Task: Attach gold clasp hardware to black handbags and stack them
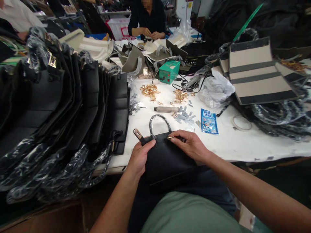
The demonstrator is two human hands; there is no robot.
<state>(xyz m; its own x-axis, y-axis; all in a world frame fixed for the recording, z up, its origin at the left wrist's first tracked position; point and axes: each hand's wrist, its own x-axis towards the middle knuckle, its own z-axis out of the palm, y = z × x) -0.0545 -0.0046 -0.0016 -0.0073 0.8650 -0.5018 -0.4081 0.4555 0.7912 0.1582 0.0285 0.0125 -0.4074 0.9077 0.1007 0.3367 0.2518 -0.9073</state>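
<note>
A black handbag (165, 161) leans against the table edge over my lap, its plastic-wrapped handle (159, 117) standing up. My left hand (139, 157) grips the bag's upper left corner, thumb on the front. Beside that thumb a black strap with a gold metal plate (138, 133) sticks out to the upper left. At the bag's upper right, my right hand (188, 144) pinches a small gold metal fitting (170, 137) between thumb and fingers, against the top edge by the handle's base.
Black bags (89, 94) stand stacked at left. Gold fittings (149, 90), grey metal plates (186, 116), a wrapped rod (166, 109), a green box (169, 72), a blue packet (209, 121) and a tape roll (241, 123) lie ahead. Bag panels (259, 71) are piled right. A co-worker (148, 19) sits opposite.
</note>
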